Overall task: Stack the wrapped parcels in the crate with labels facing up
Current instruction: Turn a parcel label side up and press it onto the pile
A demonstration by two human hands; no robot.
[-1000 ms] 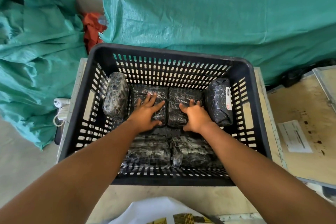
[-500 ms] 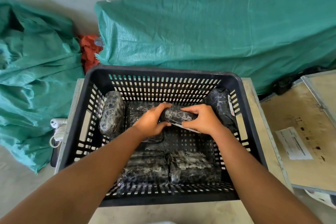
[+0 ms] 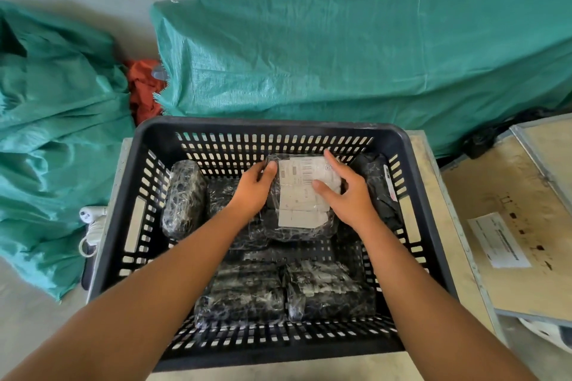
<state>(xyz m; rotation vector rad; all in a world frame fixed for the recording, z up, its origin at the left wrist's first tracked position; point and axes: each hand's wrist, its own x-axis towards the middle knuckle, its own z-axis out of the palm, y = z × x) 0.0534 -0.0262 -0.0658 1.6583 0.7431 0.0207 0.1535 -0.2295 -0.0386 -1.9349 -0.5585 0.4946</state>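
You had one view only, from the camera on your head, so nothing was shared with a second one. It looked forward and steeply down over your forearms into the black crate, which filled the middle of the frame at close range. The wide lens bent the edges, taking in the green tarpaulin at the far side, against a grey wall, and the plywood board at your right.

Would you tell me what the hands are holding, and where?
Both hands hold one wrapped parcel, label up: left hand on its left edge, right hand on its right.
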